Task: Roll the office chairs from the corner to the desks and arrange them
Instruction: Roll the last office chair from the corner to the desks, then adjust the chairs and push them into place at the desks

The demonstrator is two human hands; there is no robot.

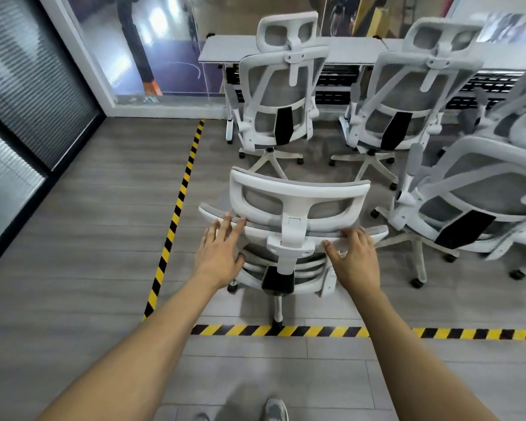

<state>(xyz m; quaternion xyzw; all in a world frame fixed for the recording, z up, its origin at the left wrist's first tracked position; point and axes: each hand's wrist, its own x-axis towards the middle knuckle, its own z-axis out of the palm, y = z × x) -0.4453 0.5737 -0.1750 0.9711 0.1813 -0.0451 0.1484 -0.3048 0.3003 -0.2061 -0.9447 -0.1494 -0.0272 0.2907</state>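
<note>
Nearest chair [292,235] stands just inside the taped zone, back toward the camera, headrest up, one rear caster on the hazard tape [316,331] across the floor. Both hands sit on the top rim of its backrest, either side of the headrest post. Left hand [219,253] lies flat w/ fingers straight, tips on the rim, not clasping. Right hand [356,256] hooks its fingers over the rim and grips it, thumb stretched out below. Ahead, two more chairs, left one [280,95] & middle one [398,95], are tucked at the desks [255,51] by the glass wall. A fourth chair [468,202] stands close on the right (turned at an angle). A grey shoe [275,410] shows at the bottom edge.
</note>
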